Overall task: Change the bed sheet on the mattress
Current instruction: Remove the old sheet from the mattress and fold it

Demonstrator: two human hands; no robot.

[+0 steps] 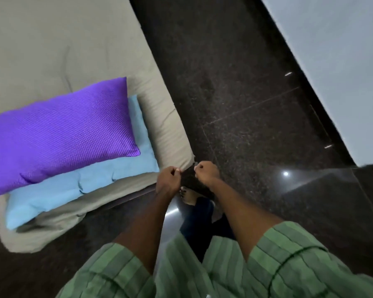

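A mattress lies on the dark floor under a beige bed sheet (52, 46). Both my hands are at its near right corner. My left hand (168, 180) is curled and pinches the sheet's edge just below the corner. Beside it, my right hand (206, 174) is curled too and pinches the tip of the sheet's corner. A narrow gap of dark floor shows between the two hands. A purple pillow (58, 130) lies on a light blue pillow (78, 186) at this end of the mattress.
Dark polished stone floor (235, 93) runs along the mattress's right side, with a pale wall (342, 61) beyond it. My bare foot (188, 195) stands just below my hands. Green striped sleeves fill the bottom of the view.
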